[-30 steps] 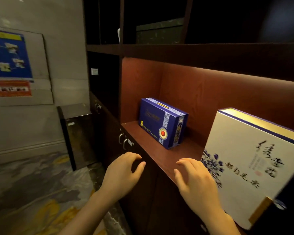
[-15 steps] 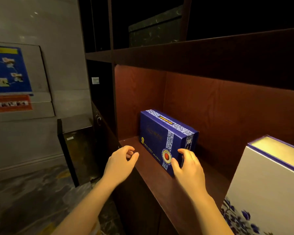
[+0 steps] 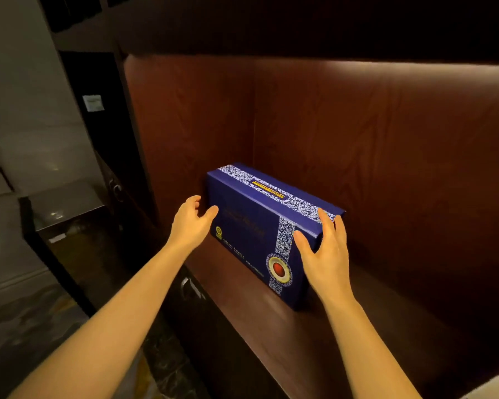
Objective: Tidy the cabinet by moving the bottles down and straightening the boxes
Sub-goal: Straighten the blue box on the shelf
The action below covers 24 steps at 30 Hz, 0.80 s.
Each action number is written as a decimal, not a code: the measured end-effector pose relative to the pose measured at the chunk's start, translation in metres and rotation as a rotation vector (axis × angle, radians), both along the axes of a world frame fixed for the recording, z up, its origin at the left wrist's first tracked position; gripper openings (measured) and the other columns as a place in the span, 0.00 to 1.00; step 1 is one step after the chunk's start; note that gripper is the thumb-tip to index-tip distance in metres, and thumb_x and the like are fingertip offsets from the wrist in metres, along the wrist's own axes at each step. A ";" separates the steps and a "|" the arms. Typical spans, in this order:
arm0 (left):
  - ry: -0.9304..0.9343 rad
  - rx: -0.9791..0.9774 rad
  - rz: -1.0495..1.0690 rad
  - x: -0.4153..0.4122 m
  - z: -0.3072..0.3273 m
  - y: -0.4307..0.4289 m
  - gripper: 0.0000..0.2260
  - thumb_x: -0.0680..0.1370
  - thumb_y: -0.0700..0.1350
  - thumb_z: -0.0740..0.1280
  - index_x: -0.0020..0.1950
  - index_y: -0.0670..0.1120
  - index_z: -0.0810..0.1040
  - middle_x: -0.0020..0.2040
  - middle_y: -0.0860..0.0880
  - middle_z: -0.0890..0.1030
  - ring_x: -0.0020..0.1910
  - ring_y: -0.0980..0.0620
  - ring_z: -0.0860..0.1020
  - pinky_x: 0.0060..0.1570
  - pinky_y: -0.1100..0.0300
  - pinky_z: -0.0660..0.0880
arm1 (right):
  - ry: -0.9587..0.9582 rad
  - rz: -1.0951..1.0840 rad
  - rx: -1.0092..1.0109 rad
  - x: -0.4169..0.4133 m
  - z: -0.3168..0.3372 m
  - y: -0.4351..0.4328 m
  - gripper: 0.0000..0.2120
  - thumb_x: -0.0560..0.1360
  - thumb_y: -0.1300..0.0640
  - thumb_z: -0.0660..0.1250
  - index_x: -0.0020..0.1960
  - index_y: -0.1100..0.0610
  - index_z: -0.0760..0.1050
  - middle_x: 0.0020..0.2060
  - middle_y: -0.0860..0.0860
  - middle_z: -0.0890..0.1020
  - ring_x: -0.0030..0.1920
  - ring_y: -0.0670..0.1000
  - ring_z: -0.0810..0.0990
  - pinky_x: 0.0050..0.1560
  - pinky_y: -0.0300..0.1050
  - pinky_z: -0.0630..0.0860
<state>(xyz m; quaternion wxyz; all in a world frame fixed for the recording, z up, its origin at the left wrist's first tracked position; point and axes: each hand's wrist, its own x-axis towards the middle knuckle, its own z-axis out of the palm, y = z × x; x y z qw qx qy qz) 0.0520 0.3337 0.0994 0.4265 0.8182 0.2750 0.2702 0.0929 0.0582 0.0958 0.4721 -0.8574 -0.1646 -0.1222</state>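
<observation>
A dark blue box [image 3: 251, 226] with a white patterned band and a red seal stands on its long edge on the reddish wooden shelf [image 3: 314, 335], turned at an angle to the back wall. My right hand [image 3: 324, 254] grips its right end, thumb on the front face and fingers over the top corner. My left hand [image 3: 190, 223] is cupped with fingers apart at the box's left end, its thumb tip at the front face. Whether it presses the box I cannot tell. No bottles are in view.
A corner of a white box [image 3: 496, 390] shows at the bottom right. Below the shelf, dark cabinet doors carry metal handles [image 3: 189, 286]. A dark square stand [image 3: 67, 226] sits on the marble floor to the left. The shelf above [image 3: 300, 30] hangs low.
I have stepped closer, and the white box has slid almost out of view. My right hand stays at the box's right end, and my left hand has come up from the shelf edge to its left end.
</observation>
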 end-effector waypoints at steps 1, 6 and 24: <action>0.000 -0.013 -0.016 0.016 -0.002 0.011 0.31 0.77 0.57 0.67 0.76 0.47 0.63 0.73 0.44 0.69 0.69 0.45 0.71 0.63 0.50 0.71 | -0.004 -0.026 0.004 0.003 -0.002 0.004 0.31 0.79 0.44 0.65 0.79 0.46 0.59 0.81 0.52 0.52 0.79 0.51 0.54 0.66 0.37 0.64; -0.036 -0.113 -0.080 0.085 -0.005 0.057 0.36 0.77 0.60 0.67 0.79 0.47 0.57 0.77 0.44 0.62 0.73 0.42 0.66 0.67 0.46 0.67 | -0.007 -0.111 0.048 0.014 -0.010 0.013 0.25 0.78 0.45 0.67 0.74 0.46 0.69 0.81 0.49 0.53 0.79 0.50 0.57 0.61 0.27 0.65; -0.160 -0.348 -0.301 0.138 -0.019 0.102 0.11 0.68 0.63 0.71 0.45 0.60 0.83 0.50 0.53 0.84 0.51 0.49 0.82 0.51 0.46 0.78 | 0.095 -0.173 0.218 0.000 -0.014 0.019 0.26 0.76 0.42 0.64 0.73 0.41 0.68 0.74 0.46 0.69 0.67 0.46 0.74 0.46 0.30 0.79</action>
